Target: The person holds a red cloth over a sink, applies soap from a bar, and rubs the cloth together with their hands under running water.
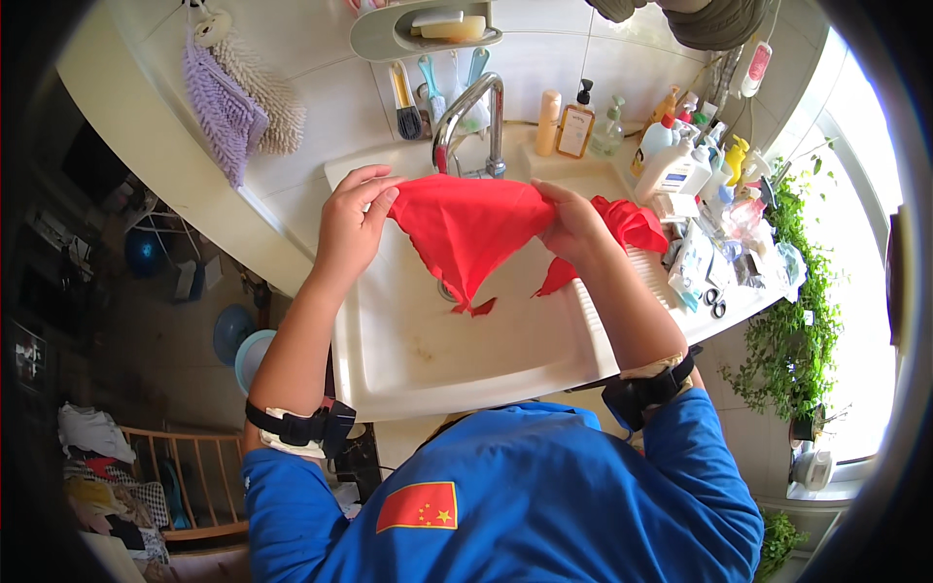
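A thin red cloth [471, 223] is stretched between my two hands over the white sink [457, 374], its lower part hanging to a point near the drain. My left hand [355, 222] pinches its left corner between thumb and fingers. On the other side, my right hand [571, 223] grips the right upper corner. More bunched red cloth [630, 225] lies on the sink's right side, partly behind my right forearm; whether it is a separate piece I cannot tell. The chrome faucet [497, 121] stands just behind the stretched cloth.
Bottles, including an amber pump bottle [576, 121] and a white one [671, 173], crowd the back right. Scissors [715, 303] lie on the right ledge near a trailing plant [792, 340]. Brushes [405, 102] hang behind the sink, towels [219, 107] at left.
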A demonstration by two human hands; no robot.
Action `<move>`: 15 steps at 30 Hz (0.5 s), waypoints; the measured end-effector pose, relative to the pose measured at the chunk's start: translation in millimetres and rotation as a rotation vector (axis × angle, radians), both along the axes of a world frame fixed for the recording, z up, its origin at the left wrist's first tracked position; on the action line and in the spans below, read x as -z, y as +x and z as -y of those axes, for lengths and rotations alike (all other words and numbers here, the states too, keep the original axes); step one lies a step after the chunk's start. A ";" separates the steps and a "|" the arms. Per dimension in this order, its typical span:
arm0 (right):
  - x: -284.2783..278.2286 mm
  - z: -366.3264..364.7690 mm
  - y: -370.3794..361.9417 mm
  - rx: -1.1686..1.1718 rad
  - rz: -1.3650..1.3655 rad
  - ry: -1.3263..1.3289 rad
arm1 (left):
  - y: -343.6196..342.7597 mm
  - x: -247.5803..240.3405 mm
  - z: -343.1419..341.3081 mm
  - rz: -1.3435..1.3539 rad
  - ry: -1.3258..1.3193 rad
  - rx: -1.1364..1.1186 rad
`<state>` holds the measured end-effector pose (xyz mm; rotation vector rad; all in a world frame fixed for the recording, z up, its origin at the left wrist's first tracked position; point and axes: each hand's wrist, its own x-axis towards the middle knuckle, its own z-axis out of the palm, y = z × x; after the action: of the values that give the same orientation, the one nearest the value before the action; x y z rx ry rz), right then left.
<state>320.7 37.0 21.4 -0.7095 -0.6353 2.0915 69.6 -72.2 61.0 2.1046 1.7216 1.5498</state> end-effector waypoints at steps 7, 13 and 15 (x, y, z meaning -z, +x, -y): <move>-14.8 3.2 11.2 0.091 0.047 0.360 | 4.6 -14.6 3.7 0.047 0.009 0.046; -25.6 25.0 10.4 -0.078 0.656 0.761 | -11.7 -18.4 0.8 0.312 -0.300 0.213; -36.7 30.5 7.6 -0.123 0.803 0.862 | -15.5 -19.2 -1.6 0.406 -0.355 0.310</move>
<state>328.3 6.6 58.1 -0.9695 -1.8959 1.3301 54.1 -70.6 80.2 1.6503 1.3383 1.3447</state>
